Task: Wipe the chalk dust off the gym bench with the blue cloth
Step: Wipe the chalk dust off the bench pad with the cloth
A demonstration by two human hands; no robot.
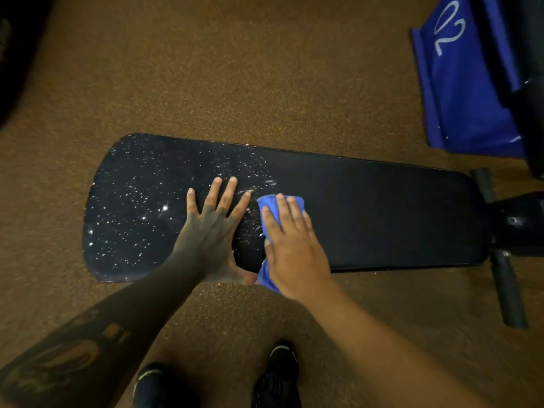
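A black padded gym bench point(382, 213) lies across the middle of the view. White chalk dust point(138, 201) speckles its left half, while the right half looks plain black. My left hand point(215, 228) rests flat on the pad with fingers spread, just right of the dusty area. My right hand point(291, 245) presses the blue cloth point(269, 204) down on the bench beside the left hand. The cloth shows past the fingertips and hangs over the near edge under the wrist.
Brown speckled rubber floor point(235, 69) surrounds the bench. The black bench frame with a foot bar point(510, 287) sticks out at the right. A blue pad marked "02" point(459, 83) stands at the upper right. My two black shoes point(279, 375) are at the bottom.
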